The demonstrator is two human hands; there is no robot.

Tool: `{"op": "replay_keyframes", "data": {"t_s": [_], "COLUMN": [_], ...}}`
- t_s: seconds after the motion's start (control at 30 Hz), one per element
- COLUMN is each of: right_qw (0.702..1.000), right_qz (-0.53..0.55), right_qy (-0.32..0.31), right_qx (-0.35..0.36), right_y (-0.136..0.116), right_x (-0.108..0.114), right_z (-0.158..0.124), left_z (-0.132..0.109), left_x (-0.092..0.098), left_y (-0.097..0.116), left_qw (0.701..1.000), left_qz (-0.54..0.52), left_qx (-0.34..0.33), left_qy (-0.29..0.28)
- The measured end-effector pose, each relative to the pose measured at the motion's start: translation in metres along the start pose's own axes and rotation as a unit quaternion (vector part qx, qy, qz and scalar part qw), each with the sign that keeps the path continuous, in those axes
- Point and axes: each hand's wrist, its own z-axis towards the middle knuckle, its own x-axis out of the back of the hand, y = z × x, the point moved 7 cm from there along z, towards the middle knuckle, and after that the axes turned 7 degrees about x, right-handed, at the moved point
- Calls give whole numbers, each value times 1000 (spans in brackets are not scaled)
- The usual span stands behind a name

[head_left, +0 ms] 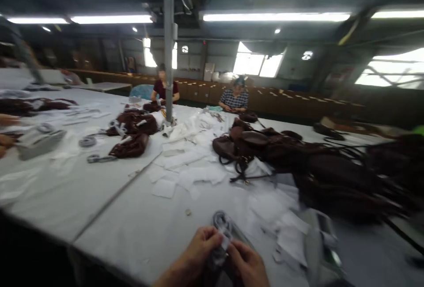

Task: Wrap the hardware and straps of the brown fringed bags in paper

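Near the front edge of the white table [132,234], my left hand [202,248] and my right hand [247,262] meet, fingers closed in a pinch. Between them is a grey coiled strap [221,220], which looks wrapped in clear or pale film. A small whitish piece [225,242] shows at the fingertips; blur hides what it is. The strap's lower part is partly covered by my fingers. Beyond it lies a small round bit [188,212] on the tabletop.
Dark brown bags [265,143] with straps are heaped at the right. White paper scraps [202,174] spread across the middle, and a pale device [323,243] stands at right front. A post [168,48] rises from the table. Two people sit opposite; another person's hands [5,139] are far left.
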Motion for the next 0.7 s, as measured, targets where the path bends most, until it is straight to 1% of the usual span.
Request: {"op": "replay_keyframes", "data": {"t_s": [0.07, 0.13, 0.27, 0.37, 0.57, 0.7], "right_qw": [1000, 999, 995, 993, 996, 998], "right_qz": [29, 36, 73, 72, 52, 39], "right_qy": [4, -13, -71, -88, -71, -49], "right_qx": [-8, -7, -5, -5, -11, -14], "right_y": [-1, -3, -6, -5, -4, -6], "right_x": [0, -2, -10, -11, -7, -4], "right_z": [-3, -4, -8, -8, -5, -6], "left_z": [-1, -1, -4, -6, -6, -6], "left_x": [0, 1, 2, 3, 3, 2], "left_y": [-4, -7, -11, -10, -10, -9], "left_qw": [1000, 1000, 1000, 999, 1000, 999], "left_qz": [-3, -1, -5, -20, -21, 29], "left_qx": [1, -1, -7, -10, -9, -27], "left_qy": [-21, -30, -28, -24, -9, -17]}}
